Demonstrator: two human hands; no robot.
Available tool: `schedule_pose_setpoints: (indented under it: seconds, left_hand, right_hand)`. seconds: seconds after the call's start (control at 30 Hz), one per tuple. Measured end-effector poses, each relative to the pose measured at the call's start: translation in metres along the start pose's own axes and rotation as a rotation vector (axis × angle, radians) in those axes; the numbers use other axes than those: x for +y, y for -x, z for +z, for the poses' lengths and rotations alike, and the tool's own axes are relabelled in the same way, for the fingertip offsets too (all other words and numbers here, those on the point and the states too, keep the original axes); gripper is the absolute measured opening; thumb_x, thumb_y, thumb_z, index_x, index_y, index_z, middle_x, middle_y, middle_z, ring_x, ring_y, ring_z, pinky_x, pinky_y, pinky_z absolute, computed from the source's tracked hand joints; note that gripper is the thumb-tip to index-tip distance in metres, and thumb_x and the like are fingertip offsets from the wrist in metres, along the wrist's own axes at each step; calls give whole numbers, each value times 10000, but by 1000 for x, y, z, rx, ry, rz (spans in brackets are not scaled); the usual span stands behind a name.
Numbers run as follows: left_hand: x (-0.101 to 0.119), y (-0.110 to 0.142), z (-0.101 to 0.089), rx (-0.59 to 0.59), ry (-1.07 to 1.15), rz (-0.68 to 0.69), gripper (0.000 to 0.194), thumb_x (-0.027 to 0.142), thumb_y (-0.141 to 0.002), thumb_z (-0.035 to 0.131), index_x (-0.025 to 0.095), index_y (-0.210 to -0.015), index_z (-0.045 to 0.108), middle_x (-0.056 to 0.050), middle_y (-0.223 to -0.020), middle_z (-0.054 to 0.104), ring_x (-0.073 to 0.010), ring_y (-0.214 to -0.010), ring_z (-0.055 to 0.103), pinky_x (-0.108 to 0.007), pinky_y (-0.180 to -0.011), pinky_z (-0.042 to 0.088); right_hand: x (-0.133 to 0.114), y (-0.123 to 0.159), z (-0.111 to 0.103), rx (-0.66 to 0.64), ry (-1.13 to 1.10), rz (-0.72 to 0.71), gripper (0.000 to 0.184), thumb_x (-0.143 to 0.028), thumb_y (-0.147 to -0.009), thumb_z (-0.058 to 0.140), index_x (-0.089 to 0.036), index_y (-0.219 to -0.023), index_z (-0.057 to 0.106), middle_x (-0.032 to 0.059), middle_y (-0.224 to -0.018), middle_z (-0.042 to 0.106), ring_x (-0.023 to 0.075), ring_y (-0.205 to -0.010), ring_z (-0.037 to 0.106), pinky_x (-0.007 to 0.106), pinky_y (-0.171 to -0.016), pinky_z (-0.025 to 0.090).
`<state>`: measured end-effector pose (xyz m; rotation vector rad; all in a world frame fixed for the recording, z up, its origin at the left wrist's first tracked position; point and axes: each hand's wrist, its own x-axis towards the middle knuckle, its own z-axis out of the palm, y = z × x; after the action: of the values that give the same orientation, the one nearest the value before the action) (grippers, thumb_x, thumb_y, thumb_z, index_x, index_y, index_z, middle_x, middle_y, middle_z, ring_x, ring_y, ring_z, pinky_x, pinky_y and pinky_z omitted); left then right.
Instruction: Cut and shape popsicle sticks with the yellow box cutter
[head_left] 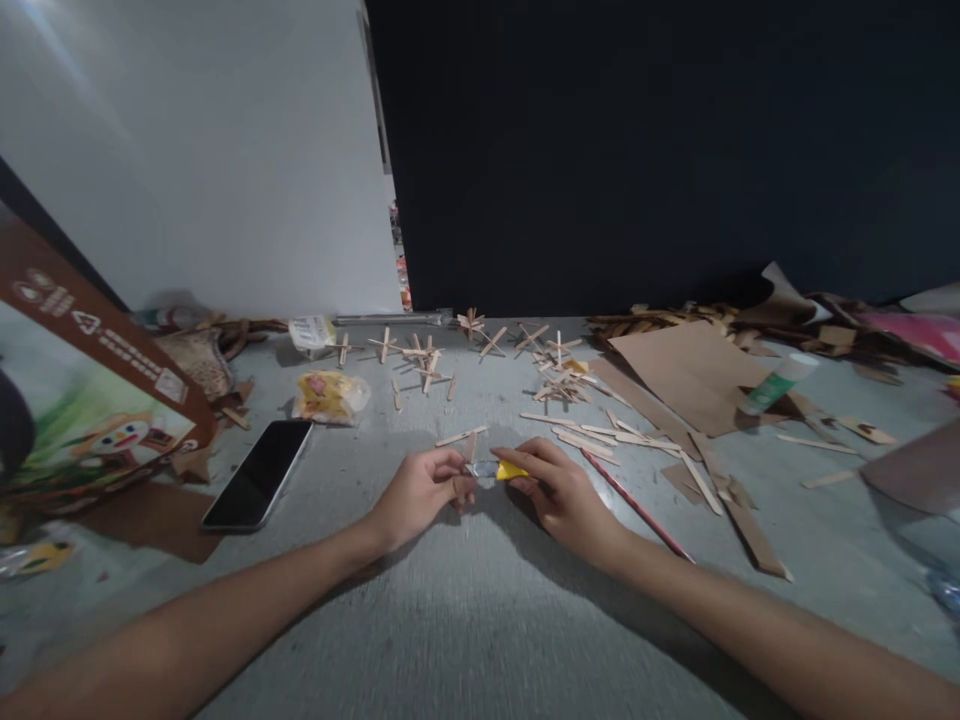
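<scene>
In the middle of the table, my left hand (431, 485) is closed in a pinch around a short wooden craft stick (471, 444), whose end rises above the fingertips. Facing it, my right hand (562, 495) grips a small yellow-and-silver tool (511, 469). The tool's silvery part points left and meets the left fingertips; its exact kind is too small and blurred to tell. Just behind the left fingers lies another craft stick (460, 437). A red pencil-like rod (637, 505) rests beside the right hand.
Crossed craft sticks (429, 365) and loose sticks (585, 435) lie farther back. Brown cardboard (679, 375) and a glue stick (780, 383) are at right. To the left are a phone (259, 475), a yellow packet (328, 397) and a printed box (97, 400). A dark panel (637, 150) stands behind.
</scene>
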<state>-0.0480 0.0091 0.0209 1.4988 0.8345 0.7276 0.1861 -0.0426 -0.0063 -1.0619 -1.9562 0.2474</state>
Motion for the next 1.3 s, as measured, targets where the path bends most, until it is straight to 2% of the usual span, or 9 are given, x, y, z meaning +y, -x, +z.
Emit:
schedule_pose_setpoints:
  seconds: [0.27,0.6,0.77,1.0,1.13,1.3]
  left_hand:
    - [-2,0,0,-14,-30,14,376,493,-804,856,183,-799,645,-28,-706,725,-138,-592,627,-268,-610,502]
    - [-2,0,0,-7,-31,2,430,543,-783,865,179,-879,656,-19,-709,728,-133,-578,625,-277,-618,497]
    - [0,1,1,0,-51,-4,447,571,-780,864,189,-854,642,-6,-698,716,-129,-555,617,-276,-606,494]
    - [-2,0,2,16,-8,-2,461,568,-748,890,178,-866,673,-22,-698,731,-140,-570,635,-281,-613,519]
    - [-2,-1,2,38,-3,9,473,594,-749,883,181,-840,671,-31,-707,736,-153,-595,655,-293,-635,540]
    - [0,0,2,14,-4,13,471,591,-743,890,182,-810,665,-29,-708,715,-163,-631,661,-301,-650,554]
  right_hand:
    - [6,4,5,66,82,-7,382,-171,-1081,529,-271,-1390,731,118,-1058,680,261,-961,669,421,-847,604]
    - [4,5,5,111,134,-13,413,-157,-1070,535,-332,-1395,721,106,-1082,660,267,-976,633,446,-858,577]
    - [4,4,3,177,127,48,455,-169,-1070,525,-348,-1463,669,107,-1080,656,283,-988,632,466,-870,572]
    - [0,3,-1,60,51,11,408,-159,-1079,504,-294,-1408,702,111,-1101,688,254,-983,678,409,-856,591]
    - [0,3,-1,24,59,-20,410,-152,-1084,480,-278,-1389,723,116,-1073,702,250,-967,685,410,-855,596]
    - [2,2,-1,6,63,-17,412,-165,-1089,475,-278,-1387,737,124,-1052,718,255,-952,694,416,-842,599]
